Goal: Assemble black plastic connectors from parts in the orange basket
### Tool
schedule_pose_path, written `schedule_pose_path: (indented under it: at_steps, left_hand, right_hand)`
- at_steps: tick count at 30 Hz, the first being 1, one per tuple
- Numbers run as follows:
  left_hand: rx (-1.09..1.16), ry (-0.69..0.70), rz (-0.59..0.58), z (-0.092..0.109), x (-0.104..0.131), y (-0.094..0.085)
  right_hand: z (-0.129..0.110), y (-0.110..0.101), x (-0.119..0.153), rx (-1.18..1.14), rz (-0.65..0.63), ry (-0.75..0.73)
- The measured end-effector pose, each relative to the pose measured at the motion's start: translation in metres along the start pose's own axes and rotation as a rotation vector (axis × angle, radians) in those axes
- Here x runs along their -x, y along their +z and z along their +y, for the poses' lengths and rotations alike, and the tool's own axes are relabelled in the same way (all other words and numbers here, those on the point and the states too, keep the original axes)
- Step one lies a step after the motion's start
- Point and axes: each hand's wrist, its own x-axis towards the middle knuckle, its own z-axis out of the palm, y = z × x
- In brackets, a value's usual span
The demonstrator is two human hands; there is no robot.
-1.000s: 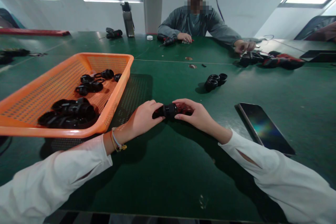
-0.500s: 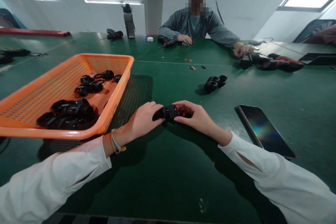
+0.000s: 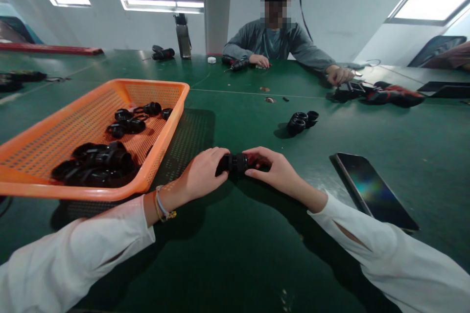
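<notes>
A black cylindrical part (image 3: 238,163) lies level just above or on the green table, between my two hands. My left hand (image 3: 206,170) is wrapped round its left end, with thumb and fingers closed. The fingers and thumb of my right hand (image 3: 270,166) grip the right end, which they partly hide. Ridged rings show on the middle of the part. Left of my left hand stands an orange basket (image 3: 161,144) with several black parts (image 3: 106,156) in it.
A small group of black rings (image 3: 301,122) stands beyond my right hand. A phone (image 3: 374,188) lies to the right. Across the table (image 3: 235,254) sits a person (image 3: 271,41) with tools near their hands. A bottle (image 3: 183,36) and a power drill (image 3: 162,53) are at the back.
The view has tilted up slightly, so everything sits a little lower. My hands still hold the black part in nearly the same place.
</notes>
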Motion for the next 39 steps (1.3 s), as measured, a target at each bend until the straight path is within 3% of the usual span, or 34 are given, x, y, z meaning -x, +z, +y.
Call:
schedule_pose_path:
  at_steps: [39]
  left_hand:
    - [-0.011, 0.001, -0.014, 0.0001, -0.0005, -0.0001]
  right_hand:
    - [-0.0002, 0.0011, -0.0003, -0.002, 0.017, -0.008]
